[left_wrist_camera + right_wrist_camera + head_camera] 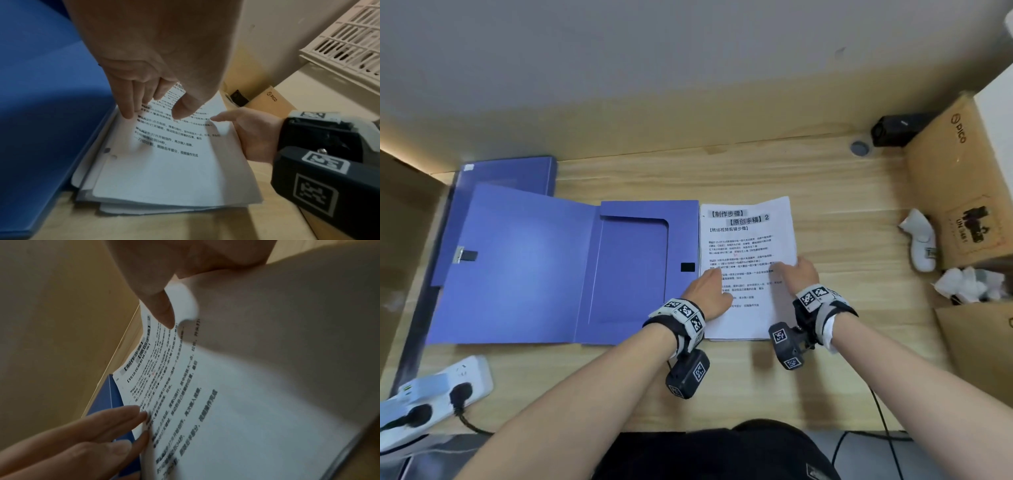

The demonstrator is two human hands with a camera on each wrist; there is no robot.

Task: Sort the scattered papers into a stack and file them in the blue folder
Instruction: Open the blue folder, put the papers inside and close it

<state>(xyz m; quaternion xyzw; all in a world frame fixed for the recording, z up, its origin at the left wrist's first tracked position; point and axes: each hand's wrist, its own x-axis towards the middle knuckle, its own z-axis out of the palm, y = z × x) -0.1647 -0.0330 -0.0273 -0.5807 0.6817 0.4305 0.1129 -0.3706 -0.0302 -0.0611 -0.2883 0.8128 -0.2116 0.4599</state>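
The left hand [707, 293] is lying on the left edge of the paper stack [748, 274], its fingers straight and close together, the tips pressing down along that edge while the thumb is resting on the printed top sheet. The right hand [799, 270] is gripping the stack's right edge — its thumb is lying on top of the sheets and its fingers are curling under them, so the top page is bowing upward there.

Going from left to right across the wooden desk [842, 212]: a white power strip [431, 394] is sitting at the near left corner, with black plugs in it. The blue folder [565, 270] is lying open and flat, its inner pocket facing up, and its right side is just beside the stack's left edge. The stack itself is resting on the desk, loosely squared, with lower sheets sticking out unevenly at the near end. Further right, well apart from the papers, a white controller [919, 240] is lying beside a cardboard box [948, 185], and crumpled white tissue [969, 284] is sitting near the desk's right side
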